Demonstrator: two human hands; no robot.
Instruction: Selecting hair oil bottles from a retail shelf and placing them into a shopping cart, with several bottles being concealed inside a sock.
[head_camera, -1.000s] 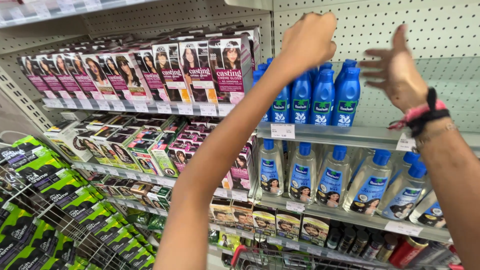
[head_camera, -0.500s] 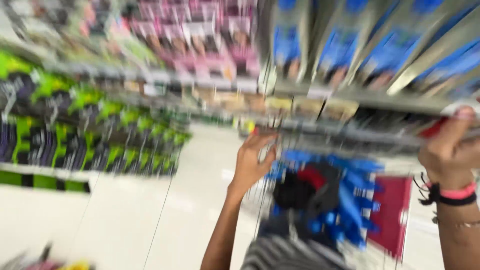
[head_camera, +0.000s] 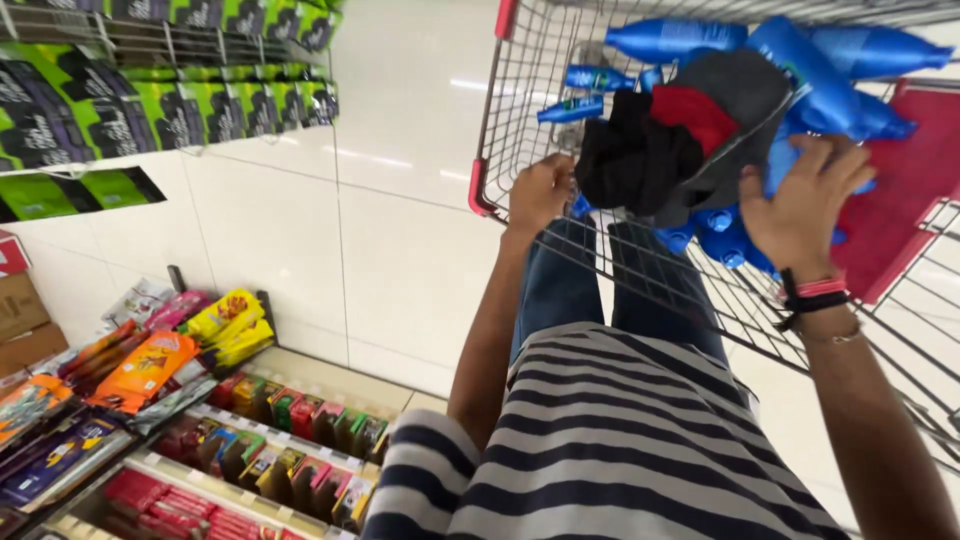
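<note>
I look down into a wire shopping cart (head_camera: 492, 120) that holds several blue bottles (head_camera: 668, 38) and a bundle of black, red and grey cloth (head_camera: 680, 130). My left hand (head_camera: 540, 190) is curled closed just inside the cart's near corner. The end of a small blue bottle (head_camera: 581, 206) shows at its fingers. My right hand (head_camera: 808, 200), with a red and black wristband, lies over a pile of blue bottles (head_camera: 715, 232). Its thumb and fingers wrap one of them (head_camera: 790, 60).
My striped shirt and jeans fill the lower middle. At lower left a low shelf (head_camera: 300, 365) carries small boxes (head_camera: 290, 450) and orange and yellow packets (head_camera: 150, 365). Green and black packets (head_camera: 120, 110) hang at upper left. White floor tiles (head_camera: 400, 220) lie between.
Both hands have come down from the shelf of blue bottles into the cart, and my view has swung from the shelves down to the cart and floor.
</note>
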